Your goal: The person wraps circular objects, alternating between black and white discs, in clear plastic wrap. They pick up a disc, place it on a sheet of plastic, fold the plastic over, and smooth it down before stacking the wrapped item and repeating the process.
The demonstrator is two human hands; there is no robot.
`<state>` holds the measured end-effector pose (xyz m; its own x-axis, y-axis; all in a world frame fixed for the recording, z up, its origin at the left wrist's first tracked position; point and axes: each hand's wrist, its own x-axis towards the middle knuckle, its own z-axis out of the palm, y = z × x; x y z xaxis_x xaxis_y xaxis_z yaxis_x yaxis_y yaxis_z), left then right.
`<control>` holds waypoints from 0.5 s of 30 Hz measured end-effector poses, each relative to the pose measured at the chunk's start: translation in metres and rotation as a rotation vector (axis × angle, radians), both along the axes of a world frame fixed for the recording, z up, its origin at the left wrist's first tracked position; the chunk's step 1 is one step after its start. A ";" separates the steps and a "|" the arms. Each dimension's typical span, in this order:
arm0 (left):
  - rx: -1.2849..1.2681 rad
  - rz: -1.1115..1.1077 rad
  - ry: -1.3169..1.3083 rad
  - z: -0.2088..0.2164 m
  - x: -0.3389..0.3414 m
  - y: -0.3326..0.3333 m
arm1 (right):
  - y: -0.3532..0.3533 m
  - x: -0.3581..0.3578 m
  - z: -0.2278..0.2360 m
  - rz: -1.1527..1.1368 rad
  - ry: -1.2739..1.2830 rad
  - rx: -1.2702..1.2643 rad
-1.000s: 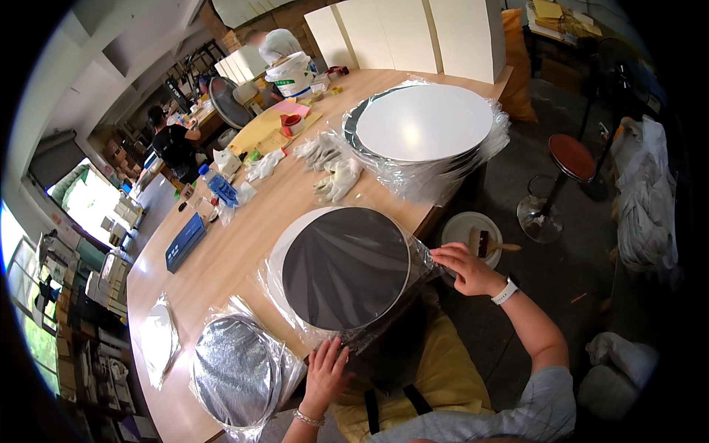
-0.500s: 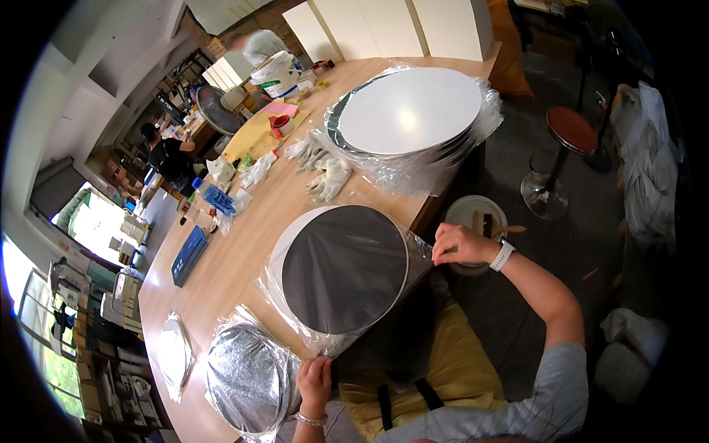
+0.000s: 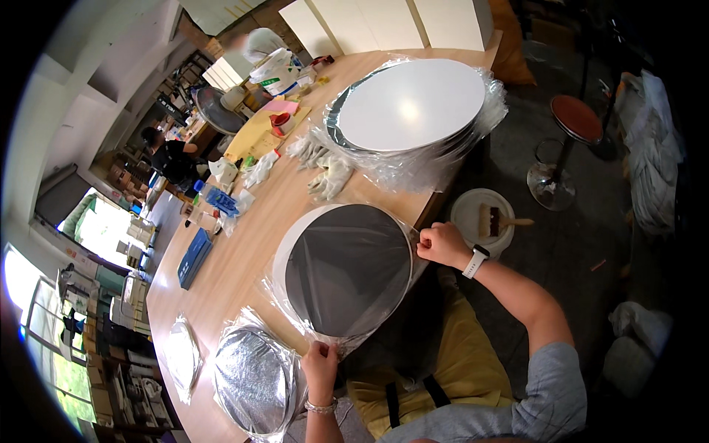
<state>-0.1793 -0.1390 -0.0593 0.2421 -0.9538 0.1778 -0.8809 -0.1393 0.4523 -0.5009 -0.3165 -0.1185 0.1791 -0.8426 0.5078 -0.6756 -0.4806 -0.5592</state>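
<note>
At the table's (image 3: 244, 269) near edge in the head view, a dark disc (image 3: 348, 269) lies in clear film (image 3: 353, 342) whose margin is pinched by the right hand (image 3: 443, 244) toward three o'clock and the left hand (image 3: 320, 365) near six-thirty.

A dark grey round disc (image 3: 349, 275) lies flat near the edge of the table (image 3: 244, 273). A white round piece (image 3: 289, 242) shows beyond its left side. Wrinkled clear plastic film (image 3: 299, 323) extends past the disc's rim.
</note>
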 end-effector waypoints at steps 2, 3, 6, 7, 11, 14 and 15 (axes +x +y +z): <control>0.017 0.021 -0.026 -0.001 -0.002 0.001 | 0.002 0.003 -0.001 -0.049 -0.097 0.069; 0.065 0.048 -0.084 0.000 -0.004 0.002 | 0.004 0.004 0.000 -0.075 -0.143 0.103; 0.041 0.008 -0.227 0.017 -0.020 0.004 | 0.008 0.003 -0.005 -0.046 -0.255 0.092; -0.079 -0.082 -0.256 0.026 -0.036 0.000 | 0.008 0.003 -0.008 -0.040 -0.318 0.076; 0.033 -0.510 -0.387 0.012 -0.068 -0.019 | 0.007 0.005 -0.012 -0.028 -0.523 -0.010; 0.009 -0.501 -0.459 -0.013 -0.067 -0.023 | 0.013 -0.030 0.039 0.057 -1.101 0.139; -0.027 -0.479 -0.424 -0.010 -0.067 -0.024 | 0.015 -0.043 0.067 0.115 -1.299 0.244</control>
